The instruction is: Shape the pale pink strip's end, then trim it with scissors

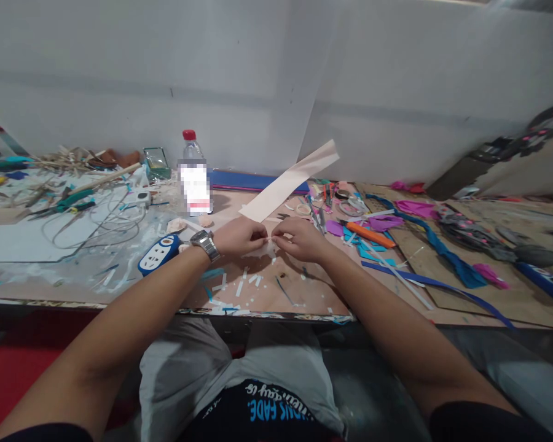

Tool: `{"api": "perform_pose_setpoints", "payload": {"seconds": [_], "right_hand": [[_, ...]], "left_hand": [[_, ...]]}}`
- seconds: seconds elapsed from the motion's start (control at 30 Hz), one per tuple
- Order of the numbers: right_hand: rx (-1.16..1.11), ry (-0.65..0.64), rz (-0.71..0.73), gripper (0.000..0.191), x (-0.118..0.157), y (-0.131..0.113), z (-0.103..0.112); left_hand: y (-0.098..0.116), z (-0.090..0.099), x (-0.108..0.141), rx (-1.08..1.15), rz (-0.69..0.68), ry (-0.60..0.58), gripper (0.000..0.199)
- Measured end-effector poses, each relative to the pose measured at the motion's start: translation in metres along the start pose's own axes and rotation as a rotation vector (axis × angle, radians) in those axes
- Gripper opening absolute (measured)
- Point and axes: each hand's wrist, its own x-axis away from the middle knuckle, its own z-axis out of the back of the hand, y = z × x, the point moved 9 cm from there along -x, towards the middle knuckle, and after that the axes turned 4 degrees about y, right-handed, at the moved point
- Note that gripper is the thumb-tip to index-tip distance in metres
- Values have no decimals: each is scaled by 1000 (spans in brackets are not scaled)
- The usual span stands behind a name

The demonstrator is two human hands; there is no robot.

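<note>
My left hand (244,237), with a metal watch on its wrist, is closed in a pinch over the middle of the worktable (299,288). My right hand (298,239) pinches close beside it, the fingertips of both nearly touching. Between them is a small pale, thin piece (271,247) that looks like paper; its exact shape is too small to make out. Just behind the hands, a long cream paper strip (291,182) slants up to the right. Small white and blue paper scraps (239,285) are scattered in front of the hands.
A red-capped bottle (190,150) stands behind a blue-and-white power strip (159,255) on the left. Farther left are pliers (71,199) and cables. To the right lie an orange utility knife (371,235), coloured paper scraps and a blue ribbon (447,288). A wall closes the back.
</note>
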Motion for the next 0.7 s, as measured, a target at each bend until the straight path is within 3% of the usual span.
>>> {"api": "perform_pose_setpoints", "payload": {"seconds": [0.4, 0.7], "right_hand": [[19, -45, -20, 15, 1, 1, -4], [-20, 22, -18, 8, 1, 2, 8]], "left_hand": [[-3, -2, 0, 19, 6, -88, 25], [-9, 6, 1, 39, 40, -57, 21]]}}
